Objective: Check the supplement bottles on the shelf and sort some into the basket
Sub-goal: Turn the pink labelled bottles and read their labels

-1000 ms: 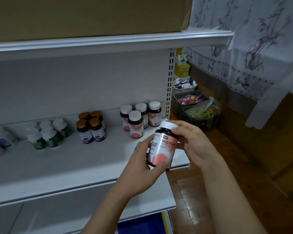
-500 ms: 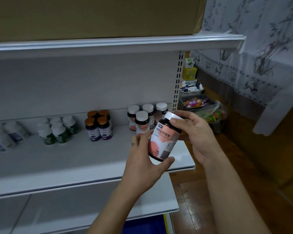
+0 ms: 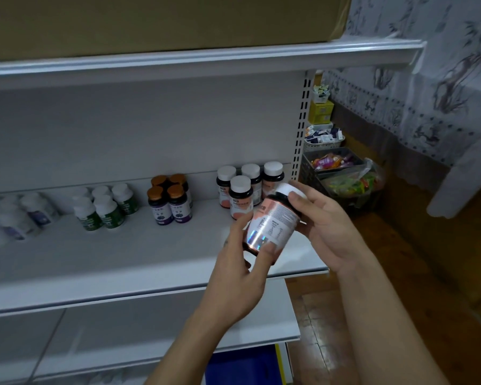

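Observation:
I hold a dark supplement bottle (image 3: pixel 272 223) with a white cap and a pink label, tilted, in front of the white shelf (image 3: pixel 122 257). My left hand (image 3: pixel 242 276) grips its lower end. My right hand (image 3: pixel 322 226) holds the cap end, fingers curled over the lid. The label's printed back and a shiny sticker face me. On the shelf behind stand several matching pink-label bottles (image 3: pixel 240 195), several purple-label bottles with orange caps (image 3: pixel 170 201), green-label white bottles (image 3: pixel 106 208) and blurred white bottles (image 3: pixel 20 215) at far left.
A cardboard box (image 3: pixel 161 20) sits on the upper shelf. Right of the shelf post, dark baskets (image 3: pixel 333 162) with coloured packets stand on the wooden floor below a patterned curtain (image 3: pixel 428 79). Something blue (image 3: pixel 242 365) shows under the lowest shelf.
The bottle has been turned in my hands: the pink front faced me before, now the printed back and shiny sticker show. The view shifted slightly left.

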Tool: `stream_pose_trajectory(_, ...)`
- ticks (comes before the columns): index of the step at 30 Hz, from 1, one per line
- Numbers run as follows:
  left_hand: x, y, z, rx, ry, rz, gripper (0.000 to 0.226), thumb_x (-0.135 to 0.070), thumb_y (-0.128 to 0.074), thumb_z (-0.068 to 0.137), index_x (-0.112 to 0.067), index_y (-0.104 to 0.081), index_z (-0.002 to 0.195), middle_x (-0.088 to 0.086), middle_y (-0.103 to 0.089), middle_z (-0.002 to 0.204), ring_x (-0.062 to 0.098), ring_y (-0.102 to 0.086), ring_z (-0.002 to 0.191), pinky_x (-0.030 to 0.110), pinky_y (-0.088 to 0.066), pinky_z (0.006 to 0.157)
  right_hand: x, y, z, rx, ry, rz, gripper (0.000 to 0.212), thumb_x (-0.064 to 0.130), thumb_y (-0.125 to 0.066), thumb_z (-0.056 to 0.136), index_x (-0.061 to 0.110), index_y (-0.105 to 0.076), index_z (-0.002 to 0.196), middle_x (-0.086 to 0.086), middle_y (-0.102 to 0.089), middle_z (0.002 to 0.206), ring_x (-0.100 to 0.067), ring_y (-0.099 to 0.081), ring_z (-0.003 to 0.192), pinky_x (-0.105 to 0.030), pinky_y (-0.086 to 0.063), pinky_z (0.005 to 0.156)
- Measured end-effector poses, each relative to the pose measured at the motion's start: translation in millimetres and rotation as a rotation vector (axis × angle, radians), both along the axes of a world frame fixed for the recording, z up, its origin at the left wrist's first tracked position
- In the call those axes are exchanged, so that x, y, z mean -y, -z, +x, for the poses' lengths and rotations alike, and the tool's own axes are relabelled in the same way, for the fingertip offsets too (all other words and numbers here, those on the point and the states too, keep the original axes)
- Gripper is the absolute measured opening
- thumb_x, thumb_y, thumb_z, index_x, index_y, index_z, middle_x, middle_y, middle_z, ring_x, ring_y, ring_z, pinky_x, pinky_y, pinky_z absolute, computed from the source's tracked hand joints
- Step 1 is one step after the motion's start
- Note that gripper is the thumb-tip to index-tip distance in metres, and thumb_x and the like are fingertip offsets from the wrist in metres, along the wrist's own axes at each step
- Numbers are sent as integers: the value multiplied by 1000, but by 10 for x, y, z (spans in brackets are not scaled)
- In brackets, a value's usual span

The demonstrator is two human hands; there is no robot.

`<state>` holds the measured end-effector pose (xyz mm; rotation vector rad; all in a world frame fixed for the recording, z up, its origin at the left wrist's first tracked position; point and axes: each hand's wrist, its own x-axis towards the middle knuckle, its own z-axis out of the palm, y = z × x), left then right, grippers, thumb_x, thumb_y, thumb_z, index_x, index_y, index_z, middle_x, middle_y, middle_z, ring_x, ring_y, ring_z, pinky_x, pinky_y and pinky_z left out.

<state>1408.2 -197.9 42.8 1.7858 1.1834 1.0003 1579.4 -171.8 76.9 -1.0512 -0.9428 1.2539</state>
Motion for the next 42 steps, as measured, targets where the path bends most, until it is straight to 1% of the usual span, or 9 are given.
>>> stream_pose_trajectory(7, -27, 0, -36, 74, 33, -78, 50, -46, -50, 85, -43, -37, 134, -12, -53, 122, 11, -62, 97, 14, -48, 70, 30, 48, 7, -14, 12, 19, 27, 9, -57, 91, 26, -68, 109, 2, -74, 99, -12, -68, 92, -26, -54, 71)
stream_pose_trajectory(11, -30, 5, -42, -54, 28, -44, 75, -63, -63, 73, -44, -31, 139, -20, -46, 124, -4, -52, 107, 17, -47, 78, 20, 67, -46, 33, 115, 13, 27, 13, -63, 88, 23, -66, 113, 4, -74, 93, -12, -68, 89, -29, -53, 72)
stream_pose_trajectory(14, -22, -14, -46, -108, 11, -39, 82, -57, -75, 70, -46, -28, 137, -22, -41, 123, -13, -45, 107, 14, -46, 79, 5, 71, -63, 61, 171, -4, 34, 19, -68, 86, 20, -63, 119, 0, -72, 102, -15, -68, 94, -30, -52, 73)
stream_pose_trajectory(18, -42, 4, -43, -171, -54, 8, 87, -54, -81, 66, -44, -32, 137, -17, -36, 120, 1, -50, 106, 23, -52, 87, 14, 59, -104, 113, 166, 11, 32, 23, -71, 83, 21, -65, 115, 7, -73, 96, -8, -69, 87, -23, -51, 63)
stream_pose_trajectory(22, -74, 20, -45, -199, -98, 67, 82, -46, -83, 67, -41, -37, 135, -17, -33, 111, 5, -51, 102, 24, -52, 87, 26, 22, -135, 159, 170, 15, 30, 27, -73, 81, 18, -67, 109, 7, -73, 90, -7, -69, 83, -17, -49, 57)
stream_pose_trajectory(27, -64, -8, -55, -163, -100, 104, 78, -45, -80, 70, -39, -37, 136, -17, -42, 111, -6, -46, 101, 12, -46, 77, 49, -45, -126, 163, 127, 9, 45, 42, -69, 70, 18, -69, 107, 3, -74, 96, -12, -69, 90, -26, -53, 68)
stream_pose_trajectory(33, -38, -27, -60, 7, -66, -4, 66, -43, -74, 79, -43, -38, 134, -16, -56, 110, 3, -58, 96, 18, -51, 72, 68, -31, -61, 134, 67, -2, 41, 42, -64, 76, 19, -70, 110, -4, -72, 107, -21, -64, 107, -36, -53, 84)
stream_pose_trajectory(38, -25, -83, -26, 103, -21, -18, 47, -34, -63, 91, -39, -42, 133, -13, -62, 100, 6, -61, 86, 17, -50, 64, 57, -34, -37, 43, 25, 23, 40, 37, -63, 79, 13, -69, 110, -7, -71, 101, -21, -65, 101, -35, -50, 84)
stream_pose_trajectory(42, -6, -120, -34, 147, 6, -38, 31, -27, -49, 99, -46, -43, 123, -14, -61, 104, 2, -61, 86, 15, -49, 66, 55, -39, -17, -29, -27, 25, 45, 32, -61, 80, 11, -64, 120, -6, -71, 103, -17, -66, 98, -30, -52, 80)
